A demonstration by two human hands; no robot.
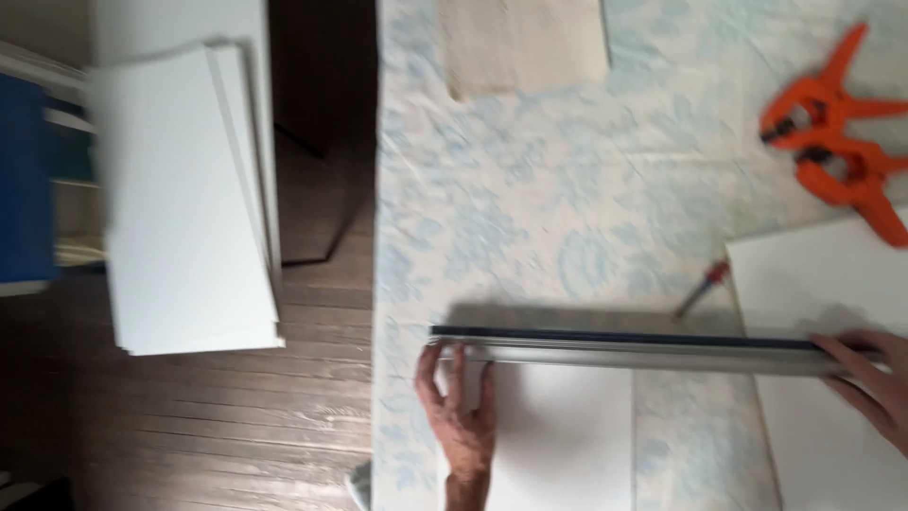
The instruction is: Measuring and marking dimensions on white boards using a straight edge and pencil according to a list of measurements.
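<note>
We see a long metal straightedge [643, 348] lying flat across the worktop [530, 189], which is covered by a pale cloth with a faded blue floral print. Our left hand [461, 416] presses on the left end of the straightedge, fingers [461, 364] spread apart and laid flat over its near edge, not curled round it. Our right hand [870, 378] rests on the right end, fingers stretched along the bar and close together; whether they grip it we cannot tell.

Under the straightedge lie two white sheets: one white board [567, 435] just right of our left hand, and a larger white panel [832, 284] at the right edge, under our right hand. A strip of cloth shows between them, so they lie apart.

Just beyond the straightedge, touching the corner of the larger panel, lies one small tool with a red handle [705, 287]; its kind is too blurred to tell. Two orange spring clamps [837, 132] lie together at the far right. One beige rectangular sheet [525, 47] lies at the far edge.

Left of the worktop, over the wooden floor [189, 435], is a stack of white boards [184, 199]; their number is unclear. A blue object [24, 180] stands at the far left.
</note>
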